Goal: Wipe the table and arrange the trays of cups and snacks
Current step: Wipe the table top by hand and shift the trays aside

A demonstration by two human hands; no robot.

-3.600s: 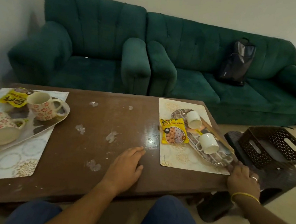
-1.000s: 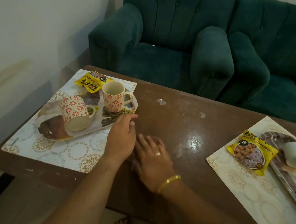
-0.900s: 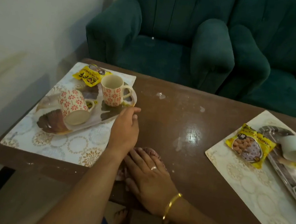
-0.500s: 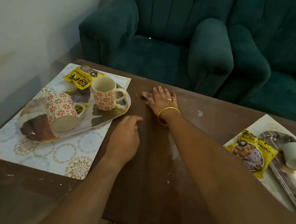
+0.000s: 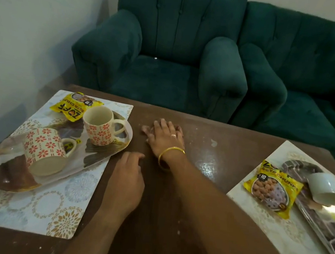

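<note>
My right hand (image 5: pixel 164 140) lies flat, fingers straight, pressing a pinkish-brown cloth (image 5: pixel 145 128) onto the brown table (image 5: pixel 173 220) near its far edge. My left hand (image 5: pixel 127 182) rests on the table beside the leaf-patterned tray (image 5: pixel 129 137), fingers loosely bent and holding nothing. That tray carries an upright floral mug (image 5: pixel 98 128), a floral mug tipped on its side (image 5: pixel 44 153) and a yellow snack packet (image 5: pixel 76 104). On the right, a metal tray (image 5: pixel 328 224) holds a tipped white cup (image 5: pixel 325 189), with another yellow packet (image 5: pixel 271 189) beside it.
Each tray sits on a patterned placemat, the left placemat (image 5: pixel 29 211) and the right placemat (image 5: pixel 255 223). A white smear (image 5: pixel 208 164) and a crumb (image 5: pixel 214 143) mark the table right of my right hand. A green armchair (image 5: pixel 168 69) and sofa (image 5: pixel 302 79) stand behind the table.
My right hand slid the cloth from the near middle of the table out to the far side. My left hand stayed beside the leaf tray.
</note>
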